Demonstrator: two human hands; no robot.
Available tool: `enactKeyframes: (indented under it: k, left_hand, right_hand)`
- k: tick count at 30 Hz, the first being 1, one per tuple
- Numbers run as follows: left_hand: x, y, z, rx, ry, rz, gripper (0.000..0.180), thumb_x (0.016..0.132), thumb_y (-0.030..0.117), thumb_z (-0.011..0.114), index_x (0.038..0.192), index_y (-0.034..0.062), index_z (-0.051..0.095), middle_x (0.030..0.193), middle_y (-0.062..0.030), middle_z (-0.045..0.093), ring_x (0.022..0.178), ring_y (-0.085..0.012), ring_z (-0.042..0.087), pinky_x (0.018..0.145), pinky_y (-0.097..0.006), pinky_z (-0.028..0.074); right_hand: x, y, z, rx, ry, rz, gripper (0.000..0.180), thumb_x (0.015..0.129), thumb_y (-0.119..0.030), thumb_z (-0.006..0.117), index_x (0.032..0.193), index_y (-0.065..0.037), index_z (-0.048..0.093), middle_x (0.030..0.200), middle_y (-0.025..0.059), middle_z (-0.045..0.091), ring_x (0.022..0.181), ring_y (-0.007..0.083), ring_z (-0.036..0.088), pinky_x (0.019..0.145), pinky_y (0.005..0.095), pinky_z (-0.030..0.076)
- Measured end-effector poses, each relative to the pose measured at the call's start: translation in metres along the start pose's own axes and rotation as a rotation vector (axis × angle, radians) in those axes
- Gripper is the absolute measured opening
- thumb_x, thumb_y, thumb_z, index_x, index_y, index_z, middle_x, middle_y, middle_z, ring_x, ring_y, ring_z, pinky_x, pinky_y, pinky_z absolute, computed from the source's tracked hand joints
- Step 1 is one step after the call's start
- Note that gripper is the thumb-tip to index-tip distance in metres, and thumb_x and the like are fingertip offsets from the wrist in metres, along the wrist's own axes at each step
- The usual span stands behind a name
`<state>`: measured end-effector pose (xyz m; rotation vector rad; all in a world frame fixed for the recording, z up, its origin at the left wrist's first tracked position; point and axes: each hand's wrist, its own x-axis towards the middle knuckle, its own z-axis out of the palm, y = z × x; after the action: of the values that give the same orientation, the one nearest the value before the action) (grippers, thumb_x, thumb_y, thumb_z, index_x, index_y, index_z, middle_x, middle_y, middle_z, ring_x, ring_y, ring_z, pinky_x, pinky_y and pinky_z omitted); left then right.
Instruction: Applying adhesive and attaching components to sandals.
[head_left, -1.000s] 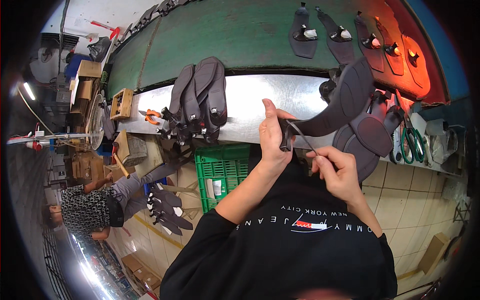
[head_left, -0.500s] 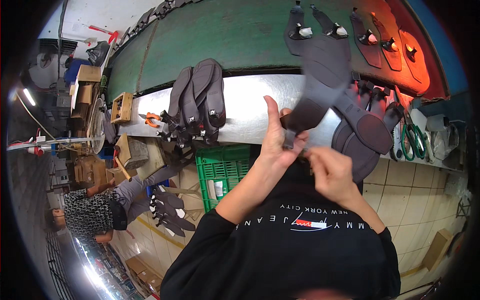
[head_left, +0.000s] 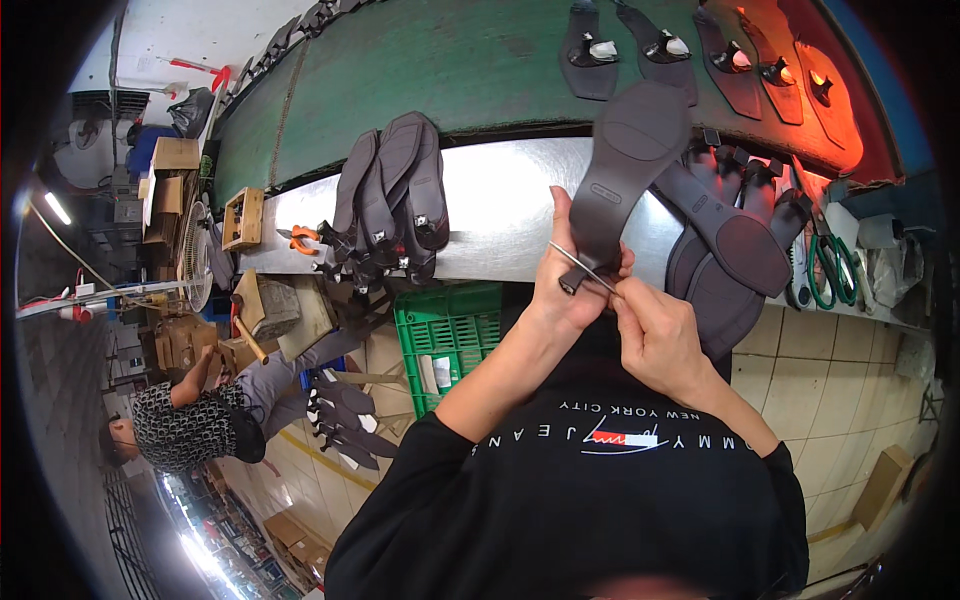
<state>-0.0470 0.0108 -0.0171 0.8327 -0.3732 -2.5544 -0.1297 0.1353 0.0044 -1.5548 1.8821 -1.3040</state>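
My left grip (head_left: 566, 302) is curled around the narrow end of a dark sole (head_left: 632, 145), fingers behind it and thumb raised free to one side; I judge it is held by that end so the small dark tip faces me, within reach of my other hand. My right grip (head_left: 660, 330) is pinched on a thin rod (head_left: 564, 252), which slants across that tip and over my left palm, probably held near its end for fine control. Whether the rod passes through the tip or only lies over it, I cannot tell. More soles (head_left: 745, 245) overlap on the right of the metal tabletop (head_left: 490, 220), perhaps laid there to be close at hand, and a bunch of soles (head_left: 400, 190) lies to the left, narrow ends toward me. Orange-handled pliers (head_left: 300, 238) and green-handled scissors (head_left: 835, 270) sit toward opposite ends, likely to leave the middle free for my hands. The sole I hold rises from my left grip, broad end away from me above the tabletop's far edge; its narrow end lies against my palm, just beside my right fingertips.
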Motion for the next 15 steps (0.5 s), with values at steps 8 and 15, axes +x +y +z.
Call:
enactKeyframes:
  k: [8, 15]
  left_hand:
    - [0.013, 0.018, 0.001, 0.13, 0.17, 0.049, 0.065, 0.085, 0.071, 0.041, 0.095, 0.0088, 0.055, 0.074, -0.0069, 0.058, 0.067, -0.0227, 0.062, 0.057, -0.033, 0.048]
    - [-0.018, -0.004, 0.002, 0.385, 0.083, 0.123, 0.038, 0.099, 0.037, 0.042, 0.097, 0.002, 0.057, 0.083, -0.0086, 0.062, 0.074, -0.0162, 0.062, 0.063, -0.029, 0.051]
  right_hand:
    - [-0.018, -0.001, 0.009, 0.066, -0.229, -0.158, 0.012, 0.073, 0.004, 0.059, 0.083, -0.002, 0.057, 0.072, 0.012, 0.058, 0.064, 0.0314, 0.06, 0.056, 0.0372, 0.048]
    - [0.021, -0.01, -0.015, 0.295, 0.066, -0.001, 0.053, 0.076, -0.002, 0.069, 0.126, -0.001, 0.053, 0.075, 0.0026, 0.048, 0.056, 0.0078, 0.042, 0.049, 0.0217, 0.035]
